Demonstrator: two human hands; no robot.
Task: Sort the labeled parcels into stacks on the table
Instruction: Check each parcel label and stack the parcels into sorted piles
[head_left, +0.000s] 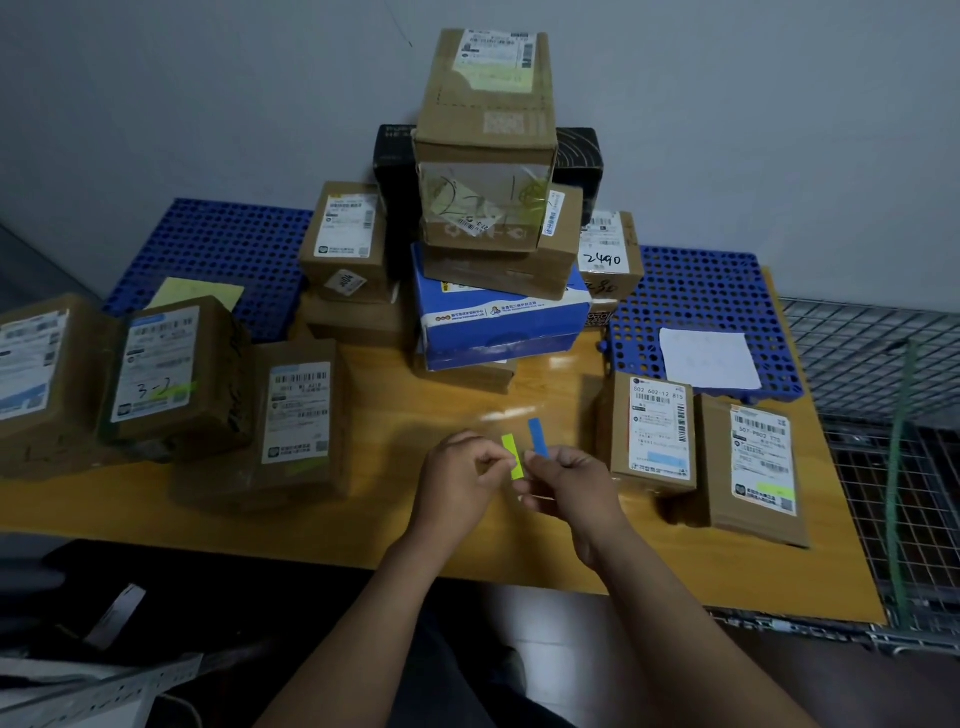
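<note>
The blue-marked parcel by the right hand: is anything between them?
Nothing visible: only bare tabletop lies between the right hand and the blue-marked parcel. But that hand pinches a blue strip, the left hand a green strip.

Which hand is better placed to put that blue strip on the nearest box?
Likely the right hand: it pinches the blue strip, and the nearest box stands just to its right. The left hand pinches the green strip.
</note>
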